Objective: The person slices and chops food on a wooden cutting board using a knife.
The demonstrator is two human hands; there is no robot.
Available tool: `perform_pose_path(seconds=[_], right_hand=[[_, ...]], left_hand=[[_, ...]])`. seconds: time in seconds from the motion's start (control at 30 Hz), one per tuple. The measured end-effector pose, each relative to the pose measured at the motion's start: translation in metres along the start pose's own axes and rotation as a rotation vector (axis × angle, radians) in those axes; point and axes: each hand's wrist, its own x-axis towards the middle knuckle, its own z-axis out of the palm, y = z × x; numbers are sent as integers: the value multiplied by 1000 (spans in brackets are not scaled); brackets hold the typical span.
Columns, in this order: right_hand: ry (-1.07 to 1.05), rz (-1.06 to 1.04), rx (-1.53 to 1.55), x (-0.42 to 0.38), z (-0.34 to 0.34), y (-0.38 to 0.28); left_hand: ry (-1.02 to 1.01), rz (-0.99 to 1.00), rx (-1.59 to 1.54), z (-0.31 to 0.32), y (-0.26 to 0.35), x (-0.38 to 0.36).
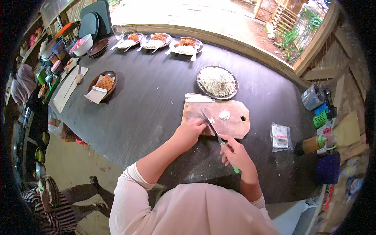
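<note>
My right hand [237, 155] grips a knife [212, 124] by its green handle. The blade lies slantwise over a wooden cutting board [235, 127], pointing away from me. On the board's left part, close to the blade, my left hand [191, 134] is closed, its fingertips bent down; what they pinch is hidden. A few white bits lie right beside the blade. Farther right on the board sits a small heap of white chopped pieces [224, 114]. White flat strips [199, 98] rest along the board's far edge. Behind it stands a dark plate heaped with pale shreds [217, 81].
Three plates [187, 46] with white and orange food and cutlery line the far edge. A brown dish [104, 85] with orange shreds stands left. A plastic packet [281, 137] lies right. Another person [51, 203] is low at left; a second [24, 84] is farther up.
</note>
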Motion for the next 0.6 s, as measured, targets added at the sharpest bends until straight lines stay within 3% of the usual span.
perform_pose_path(seconds=[0.6], right_hand=[[100, -106, -113, -8, 4, 5]], left_hand=[[-26, 84, -7, 12, 2, 2]])
